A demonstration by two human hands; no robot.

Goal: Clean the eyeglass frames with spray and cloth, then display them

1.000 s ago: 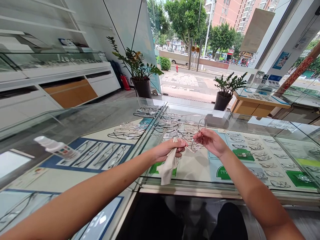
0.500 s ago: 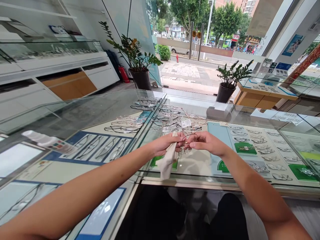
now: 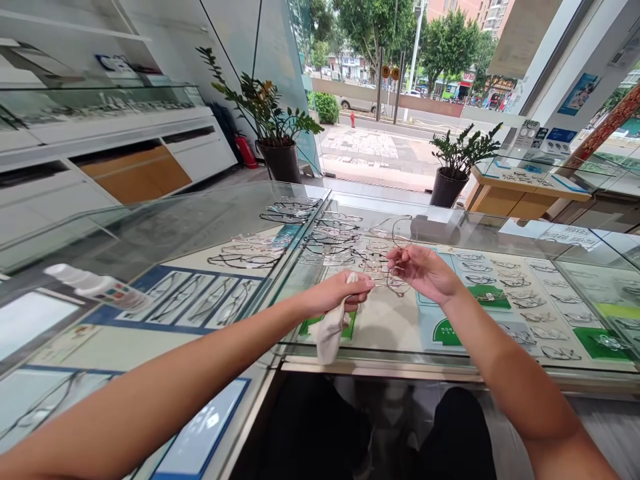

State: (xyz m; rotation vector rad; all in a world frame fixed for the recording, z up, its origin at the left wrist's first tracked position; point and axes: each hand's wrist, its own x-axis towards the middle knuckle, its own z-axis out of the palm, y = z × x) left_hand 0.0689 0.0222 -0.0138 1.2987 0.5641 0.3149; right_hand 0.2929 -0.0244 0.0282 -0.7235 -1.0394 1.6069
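My left hand [image 3: 341, 293] is closed on a beige cloth [image 3: 330, 339], which hangs down below the fingers. A thin line of the eyeglasses reaches toward its fingertips; I cannot tell whether they touch it. My right hand [image 3: 423, 272] pinches a pair of thin-framed eyeglasses [image 3: 397, 291], with one rim below the fingers and another curved part above them. Both hands are above the glass counter [image 3: 385, 340]. Behind them, rows of eyeglasses [image 3: 331, 237] lie at the counter's far side.
A white spray bottle [image 3: 97, 285] lies on the left counter beside eyeglasses on blue trays [image 3: 193, 297]. More frames fill the display on the right [image 3: 525, 300]. Potted plants [image 3: 283, 160] stand beyond the counter, near the glass front. My legs [image 3: 457, 433] are close below the counter edge.
My hands have moved apart. The right hand has gone right and slightly up with the eyeglasses, turning them. My left hand keeps the cloth, and the white tag is no longer visible.
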